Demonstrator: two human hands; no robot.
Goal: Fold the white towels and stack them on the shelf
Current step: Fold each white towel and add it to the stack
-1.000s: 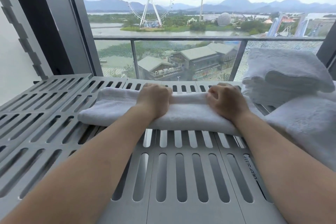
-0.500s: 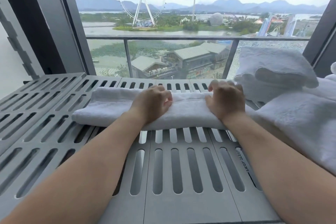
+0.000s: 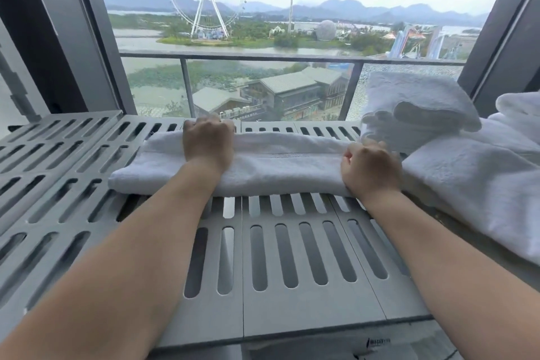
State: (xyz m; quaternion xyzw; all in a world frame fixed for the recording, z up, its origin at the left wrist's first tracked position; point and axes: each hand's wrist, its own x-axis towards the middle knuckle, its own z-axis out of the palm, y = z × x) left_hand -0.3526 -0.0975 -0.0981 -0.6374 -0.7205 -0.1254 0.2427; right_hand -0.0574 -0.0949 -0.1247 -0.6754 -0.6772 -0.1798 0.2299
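- White towel (image 3: 280, 166), folded into a long band, is laid across the slatted shelf (image 3: 292, 257).
- Its far edge is clasped by the left grip (image 3: 208, 145), fingers curled over it.
- Its right end is clutched by the right grip (image 3: 369, 166).
- Folded towels (image 3: 409, 93) are stacked just beside it.

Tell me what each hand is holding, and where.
Both grip the folded towel: left hand near its middle, at the far edge; right hand at its right end.
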